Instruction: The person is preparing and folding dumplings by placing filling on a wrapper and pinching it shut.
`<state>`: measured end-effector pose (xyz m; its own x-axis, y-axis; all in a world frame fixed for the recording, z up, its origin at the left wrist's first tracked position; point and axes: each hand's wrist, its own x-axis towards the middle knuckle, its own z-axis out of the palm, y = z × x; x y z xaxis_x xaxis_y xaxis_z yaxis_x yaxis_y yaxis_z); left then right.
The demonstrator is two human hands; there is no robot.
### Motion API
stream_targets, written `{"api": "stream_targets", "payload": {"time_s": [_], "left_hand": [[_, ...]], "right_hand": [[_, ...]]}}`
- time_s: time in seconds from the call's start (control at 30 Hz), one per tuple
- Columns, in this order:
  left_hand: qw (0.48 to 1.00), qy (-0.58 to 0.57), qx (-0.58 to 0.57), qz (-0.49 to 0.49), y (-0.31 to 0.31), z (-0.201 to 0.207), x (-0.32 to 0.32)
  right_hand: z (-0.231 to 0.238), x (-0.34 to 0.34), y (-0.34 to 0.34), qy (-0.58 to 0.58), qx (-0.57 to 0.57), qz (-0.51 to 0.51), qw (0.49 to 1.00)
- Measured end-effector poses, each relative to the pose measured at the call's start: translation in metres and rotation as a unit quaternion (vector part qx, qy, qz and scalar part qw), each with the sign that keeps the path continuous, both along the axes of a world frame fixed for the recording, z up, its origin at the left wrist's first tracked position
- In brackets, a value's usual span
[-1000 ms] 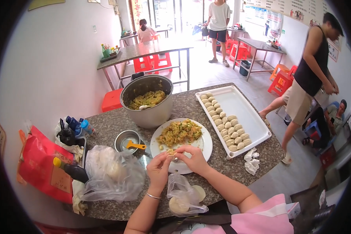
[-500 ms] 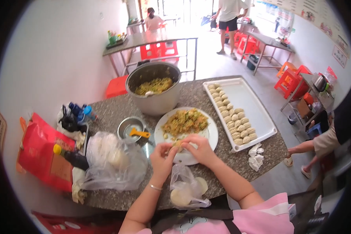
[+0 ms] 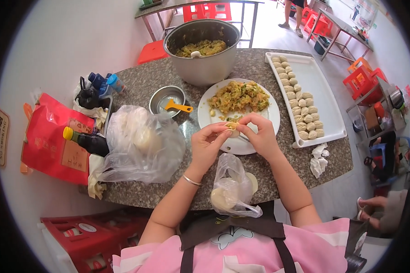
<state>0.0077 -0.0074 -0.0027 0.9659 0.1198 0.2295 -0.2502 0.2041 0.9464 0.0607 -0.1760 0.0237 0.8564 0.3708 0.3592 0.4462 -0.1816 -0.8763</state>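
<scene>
Both my hands are pinched around a small dumpling [image 3: 233, 130] over the near rim of a white plate [image 3: 272, 119]. My left hand [image 3: 208, 144] grips its left side, and my right hand [image 3: 260, 136] grips the right. Yellowish filling shows at the dumpling's top between the fingertips. Beyond it on the plate lies a heap of chopped filling [image 3: 239, 96] with green bits. Below my hands, a clear plastic bag [image 3: 232, 170] holds round pale dough wrappers [image 3: 223, 193]. One more wrapper [image 3: 251, 182] pokes out at its right.
A large metal pot [image 3: 202, 68] of filling stands behind the plate. To the right, a white tray [image 3: 325, 107] holds rows of pleated dumplings [image 3: 299, 102], with crumpled tissue [image 3: 319, 160] nearby. On the left are a steel bowl [image 3: 158, 98], an orange-handled scraper [image 3: 179, 106], a plastic bag [image 3: 143, 145] and a dark bottle [image 3: 90, 142].
The view has tipped downward, so the table sits higher in the picture. My fingers have shifted, and the dumpling between them shows more clearly.
</scene>
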Motion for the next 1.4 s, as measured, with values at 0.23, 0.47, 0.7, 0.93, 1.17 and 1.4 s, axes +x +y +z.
{"api": "stream_targets", "payload": {"time_s": [0.23,0.47,0.7,0.93,1.17,1.4], "left_hand": [[0.998,0.026,-0.031,0.048,-0.005,0.004,0.001],[0.999,-0.006,-0.027,-0.033,-0.002,-0.002,0.005],[0.997,0.077,0.012,0.027,-0.001,0.003,-0.001],[0.997,0.058,-0.053,-0.022,0.000,0.000,0.002],[1.000,-0.004,-0.024,-0.016,-0.004,-0.004,0.003],[0.998,0.055,-0.018,0.023,-0.004,-0.001,0.002]], "right_hand": [[-0.003,-0.003,0.004,-0.079,-0.007,-0.023,0.997],[0.004,0.006,-0.010,0.074,0.004,0.041,0.996],[-0.001,-0.002,0.003,-0.072,0.009,-0.001,0.997],[0.004,0.001,-0.005,0.016,0.015,-0.008,1.000],[0.004,0.002,-0.006,-0.017,-0.017,0.021,0.999],[0.005,-0.003,-0.001,-0.098,-0.051,0.008,0.994]]}}
